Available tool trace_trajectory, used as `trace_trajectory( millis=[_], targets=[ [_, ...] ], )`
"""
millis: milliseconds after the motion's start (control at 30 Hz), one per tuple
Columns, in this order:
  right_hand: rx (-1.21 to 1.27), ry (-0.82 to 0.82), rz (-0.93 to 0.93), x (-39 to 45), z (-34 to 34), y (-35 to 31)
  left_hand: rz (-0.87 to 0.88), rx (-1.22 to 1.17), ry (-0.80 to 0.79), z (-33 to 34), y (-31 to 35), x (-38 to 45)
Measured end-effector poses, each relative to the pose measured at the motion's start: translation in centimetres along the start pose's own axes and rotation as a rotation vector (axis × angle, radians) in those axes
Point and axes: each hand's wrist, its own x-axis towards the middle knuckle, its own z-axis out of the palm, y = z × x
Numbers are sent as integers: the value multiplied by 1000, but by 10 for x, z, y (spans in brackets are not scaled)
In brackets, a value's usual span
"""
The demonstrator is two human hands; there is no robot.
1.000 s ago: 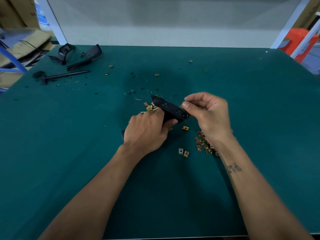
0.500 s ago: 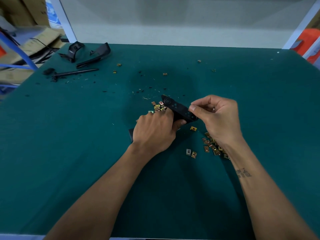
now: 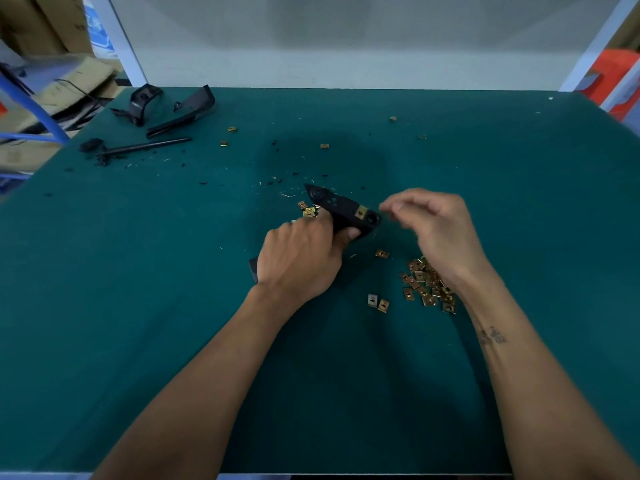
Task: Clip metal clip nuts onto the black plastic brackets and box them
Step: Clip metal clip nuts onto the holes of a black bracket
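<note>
My left hand (image 3: pixel 304 258) grips a long black plastic bracket (image 3: pixel 341 207) above the middle of the green table. A brass clip nut (image 3: pixel 361 212) sits clipped on the bracket's upper edge near its right end. My right hand (image 3: pixel 436 226) hovers just right of the bracket, blurred, its fingers loosely curled and holding nothing that I can see. Under my right wrist lies a pile of clip nuts (image 3: pixel 427 285). A smaller heap of clip nuts (image 3: pixel 308 210) lies behind my left hand's knuckles.
Two loose nuts (image 3: pixel 377 302) lie near the pile, and single nuts are scattered farther back. Black plastic parts (image 3: pixel 173 109) and a black rod (image 3: pixel 145 147) lie at the far left corner. Cardboard boxes (image 3: pixel 52 91) stand beyond the left edge. Black shavings dot the mat.
My right hand has let go of the bracket's right end and drawn back to the right. A clip nut now shows on the bracket where the fingers were.
</note>
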Motion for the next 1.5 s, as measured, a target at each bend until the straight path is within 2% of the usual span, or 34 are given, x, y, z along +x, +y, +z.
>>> trace_trajectory(
  millis=[67,133,233,367,600,867,1133,1333,1500],
  targets=[
    [-351,-70,-26,-2,0,3,-13,-11,7,1,-1,1],
    [-554,-175,3,-2,2,4,-9,-4,4,1,-1,0],
    [-679,-202,46,-3,3,2,-6,-14,1,1,0,0],
    [-831,-213,-47,-5,9,-2,-8,-10,-2,0,0,0],
    [-815,-151,-83,-3,10,4,-3,-5,-18,0,-1,0],
    [-554,-79,-28,-1,3,11,20,-45,-16,-1,-1,-1],
    [-703,-142,-14,-1,7,7,24,-28,-16,0,-1,-1],
    [-642,-184,-6,-2,9,6,30,-23,-6,1,-2,-2],
    [-754,-129,-89,-5,16,4,31,-39,1,2,-2,-1]
  ],
)
